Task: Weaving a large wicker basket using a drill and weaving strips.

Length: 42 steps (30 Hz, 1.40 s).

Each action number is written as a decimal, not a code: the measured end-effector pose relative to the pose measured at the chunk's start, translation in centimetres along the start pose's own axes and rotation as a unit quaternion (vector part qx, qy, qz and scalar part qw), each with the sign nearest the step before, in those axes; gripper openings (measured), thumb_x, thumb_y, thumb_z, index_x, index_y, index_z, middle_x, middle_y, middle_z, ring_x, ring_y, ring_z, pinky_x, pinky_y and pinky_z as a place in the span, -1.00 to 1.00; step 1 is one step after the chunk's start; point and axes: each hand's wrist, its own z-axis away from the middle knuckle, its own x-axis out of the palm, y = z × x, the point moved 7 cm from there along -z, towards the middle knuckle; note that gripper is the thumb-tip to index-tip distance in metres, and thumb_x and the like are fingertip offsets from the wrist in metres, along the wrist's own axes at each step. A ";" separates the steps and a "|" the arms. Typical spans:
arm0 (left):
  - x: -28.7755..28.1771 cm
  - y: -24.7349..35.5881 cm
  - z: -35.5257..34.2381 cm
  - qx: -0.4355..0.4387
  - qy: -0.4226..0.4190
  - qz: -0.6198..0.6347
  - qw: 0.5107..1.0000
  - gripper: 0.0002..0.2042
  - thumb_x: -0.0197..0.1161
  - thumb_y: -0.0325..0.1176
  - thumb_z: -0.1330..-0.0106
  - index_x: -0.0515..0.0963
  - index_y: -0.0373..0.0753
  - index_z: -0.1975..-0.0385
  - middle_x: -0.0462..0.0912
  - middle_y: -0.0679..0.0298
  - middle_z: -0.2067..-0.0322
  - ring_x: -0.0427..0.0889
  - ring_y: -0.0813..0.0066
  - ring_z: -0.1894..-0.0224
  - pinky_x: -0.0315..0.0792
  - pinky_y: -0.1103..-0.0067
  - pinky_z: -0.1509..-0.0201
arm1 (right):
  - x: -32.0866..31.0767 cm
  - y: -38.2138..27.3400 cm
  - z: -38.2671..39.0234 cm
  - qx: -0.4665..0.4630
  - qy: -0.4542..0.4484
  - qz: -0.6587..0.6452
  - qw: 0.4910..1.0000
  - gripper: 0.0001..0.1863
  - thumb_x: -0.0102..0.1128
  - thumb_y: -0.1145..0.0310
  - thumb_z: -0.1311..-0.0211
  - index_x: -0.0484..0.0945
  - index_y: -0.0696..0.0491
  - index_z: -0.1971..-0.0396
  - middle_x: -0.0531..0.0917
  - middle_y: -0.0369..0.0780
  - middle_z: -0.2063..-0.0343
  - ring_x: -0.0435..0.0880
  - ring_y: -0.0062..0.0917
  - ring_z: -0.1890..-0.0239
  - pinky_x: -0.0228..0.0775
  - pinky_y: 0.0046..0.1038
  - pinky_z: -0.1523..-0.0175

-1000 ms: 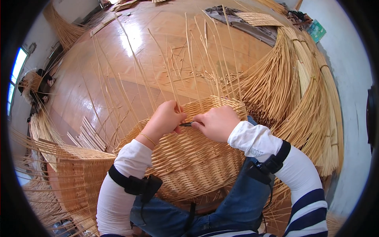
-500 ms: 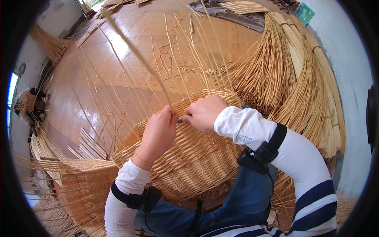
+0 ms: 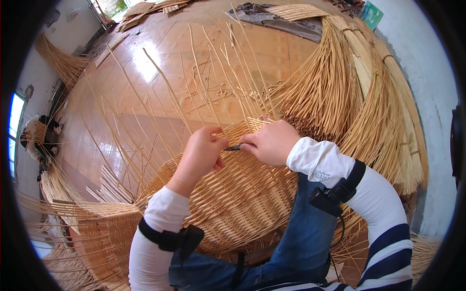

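Two bare hands meet over a half-woven wicker basket (image 3: 233, 203) resting on the person's lap. The right hand (image 3: 272, 143) pinches a small dark tool (image 3: 232, 147), its tip pointing at the left hand (image 3: 201, 153), whose grip is pressed together around upright willow stakes (image 3: 194, 97) just beyond the tool. Bundled willow rods (image 3: 349, 97) lie to the right on the wooden floor (image 3: 145, 58).
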 end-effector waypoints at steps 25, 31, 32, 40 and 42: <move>0.5 1.5 1.7 0.219 0.082 -0.209 0.949 -0.79 0.09 -0.37 -0.41 0.50 -0.43 0.33 0.60 0.12 0.60 0.52 0.39 0.72 0.39 0.47 0.61 | 0.7 0.8 -0.3 -0.015 0.019 -0.003 1.000 -0.64 -0.09 -0.04 -0.38 0.65 -0.28 0.08 0.72 -0.23 0.35 0.70 -0.27 0.26 0.50 -0.18 0.06; -0.8 1.4 0.7 0.085 0.086 0.000 0.993 -0.76 0.12 -0.42 -0.36 0.54 -0.50 0.15 0.70 0.14 0.41 0.53 0.55 0.71 0.40 0.63 0.67 | -2.5 6.0 3.8 0.031 0.053 -0.070 0.996 -0.61 -0.16 -0.04 -0.41 0.60 -0.29 0.00 0.72 -0.19 0.23 0.70 -0.21 0.26 0.53 -0.21 0.13; 0.5 1.7 0.2 0.083 0.060 0.015 0.995 -0.75 0.13 -0.42 -0.36 0.53 -0.52 0.13 0.69 0.12 0.39 0.53 0.54 0.71 0.40 0.63 0.67 | -2.8 6.0 3.6 0.017 0.073 -0.016 0.997 -0.61 -0.16 -0.06 -0.41 0.61 -0.24 0.07 0.72 -0.19 0.28 0.71 -0.21 0.34 0.55 -0.22 0.20; 5.8 2.7 -4.4 0.014 -0.012 -0.028 0.999 -0.82 0.20 -0.46 -0.29 0.45 -0.47 0.26 0.62 0.13 0.48 0.57 0.47 0.72 0.41 0.58 0.73 | -0.1 5.8 1.2 -0.025 0.046 0.053 0.997 -0.64 -0.11 -0.04 -0.39 0.63 -0.23 0.11 0.58 0.02 0.04 0.70 -0.20 0.44 0.57 -0.18 0.29; 5.7 2.6 -4.8 0.004 -0.025 -0.046 0.999 -0.85 0.20 -0.45 -0.29 0.44 -0.44 0.32 0.63 0.13 0.47 0.55 0.51 0.74 0.39 0.62 0.74 | -0.1 6.1 0.9 -0.027 0.027 0.042 0.998 -0.63 -0.11 -0.04 -0.39 0.64 -0.23 0.12 0.59 0.01 0.05 0.71 -0.21 0.41 0.57 -0.17 0.26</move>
